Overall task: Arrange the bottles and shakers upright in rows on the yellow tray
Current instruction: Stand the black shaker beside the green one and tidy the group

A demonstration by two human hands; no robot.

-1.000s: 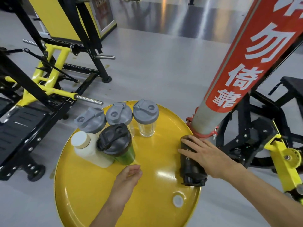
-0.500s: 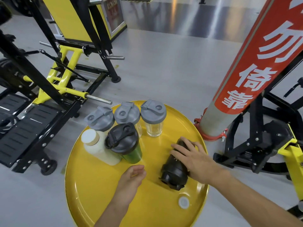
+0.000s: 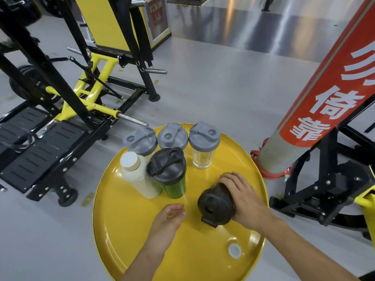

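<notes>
Wrapped around the black shaker [image 3: 216,203], my right hand [image 3: 245,197] has it in a firm grip: the fingers [image 3: 230,177] curl over the far side of the body and the palm presses against its right flank. That shaker is tilted, its black lid turned toward me and up, its base end hidden under my hand; I cannot tell whether the base touches the tray [image 3: 129,240]. My right forearm runs in from the lower right, wrist fairly straight, back of the hand up.

My left hand [image 3: 168,220] hovers just left of the black shaker, apart from it, holding nothing. Its grip is loosely spread, fingers half curled with their tips pointing away from me and the thumb side up. The left forearm comes up from the bottom edge, over the near part of the tray.

Beyond my left hand the green shaker [image 3: 170,175] with a black lid stands upright, and the white bottle [image 3: 138,175] stands touching it on its left. Further out, three clear shakers with grey lids stand upright in a row near the far rim: one [image 3: 141,140] behind the white bottle, one [image 3: 172,136] behind the green shaker, one [image 3: 204,147] beyond my right fingertips.

Near my right forearm, close to the tray's near rim, a small white cap [image 3: 234,250] lies flat. A red pole [image 3: 316,110] slants up from the floor to the right of my right hand, off the tray.
</notes>
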